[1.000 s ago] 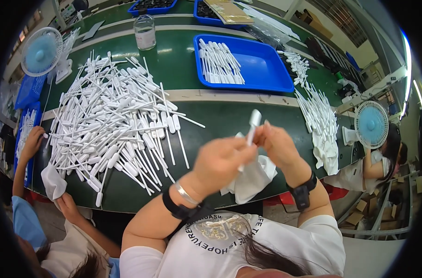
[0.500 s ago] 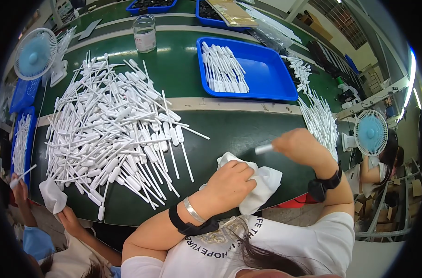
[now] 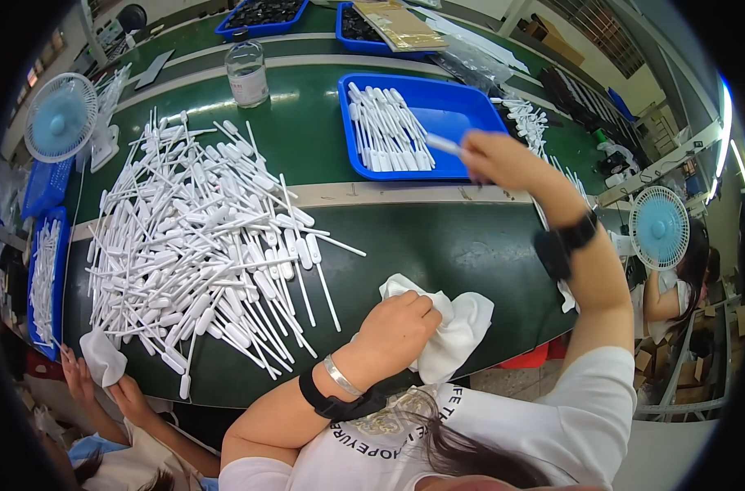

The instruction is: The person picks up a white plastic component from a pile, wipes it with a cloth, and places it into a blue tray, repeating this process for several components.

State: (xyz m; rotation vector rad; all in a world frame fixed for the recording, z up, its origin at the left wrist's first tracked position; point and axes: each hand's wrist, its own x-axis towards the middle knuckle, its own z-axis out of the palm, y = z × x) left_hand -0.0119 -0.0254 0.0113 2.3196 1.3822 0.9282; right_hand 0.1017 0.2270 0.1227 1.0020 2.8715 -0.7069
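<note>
My left hand (image 3: 395,329) is closed on a white cloth (image 3: 461,334) at the near edge of the table. Out in front, my right hand (image 3: 505,160) grips a white plastic stick (image 3: 444,145) with a wider, flattened end, over the right part of the blue tray (image 3: 462,110). Side by side along the tray's left half lie several matching sticks (image 3: 389,135). A big loose pile of such sticks (image 3: 196,237) spreads over the table to the left of my hands.
A clear glass bottle (image 3: 247,75) stands behind the pile. More sticks (image 3: 526,123) lie right of the tray. Fans (image 3: 659,229) stand at both sides. A co-worker's hands (image 3: 125,394) hold a white cloth (image 3: 103,358) at the near left. Cardboard (image 3: 399,26) rests on a far tray.
My right hand has moved forward with the stick, from above the near table to the blue tray. My left hand stays on the cloth. The co-worker's two hands have come together at their cloth.
</note>
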